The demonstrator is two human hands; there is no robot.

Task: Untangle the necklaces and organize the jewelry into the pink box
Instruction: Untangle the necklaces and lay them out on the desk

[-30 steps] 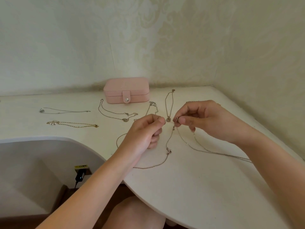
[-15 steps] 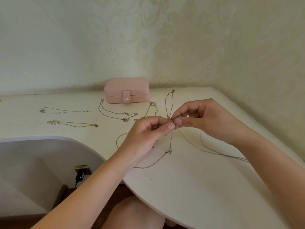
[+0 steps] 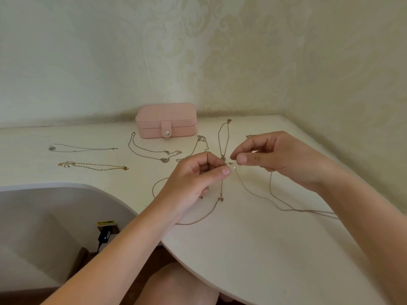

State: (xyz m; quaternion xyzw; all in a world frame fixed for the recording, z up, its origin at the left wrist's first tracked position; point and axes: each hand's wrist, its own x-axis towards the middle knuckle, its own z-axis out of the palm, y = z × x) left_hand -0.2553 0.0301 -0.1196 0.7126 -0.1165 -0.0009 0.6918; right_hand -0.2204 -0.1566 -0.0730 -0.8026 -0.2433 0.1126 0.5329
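My left hand (image 3: 196, 179) pinches the clasp end of a thin gold chain (image 3: 204, 216) that loops on the table below it. My right hand (image 3: 279, 157) pinches the end of a silver chain (image 3: 264, 199) that trails off to the right under my forearm. The two pinched ends sit a little apart above the white table (image 3: 253, 249). The pink box (image 3: 166, 121) stands closed with its snap tab fastened, at the back by the wall.
Other chains lie spread on the table: a silver one (image 3: 81, 148) and a gold one with pearls (image 3: 92, 166) at the left, one with a pendant (image 3: 152, 154) before the box, two more (image 3: 223, 139) behind my hands. The table's curved edge runs along the near left.
My fingertips met around the clasp half a second ago; now the hands have drawn slightly apart, each keeping its own chain end.
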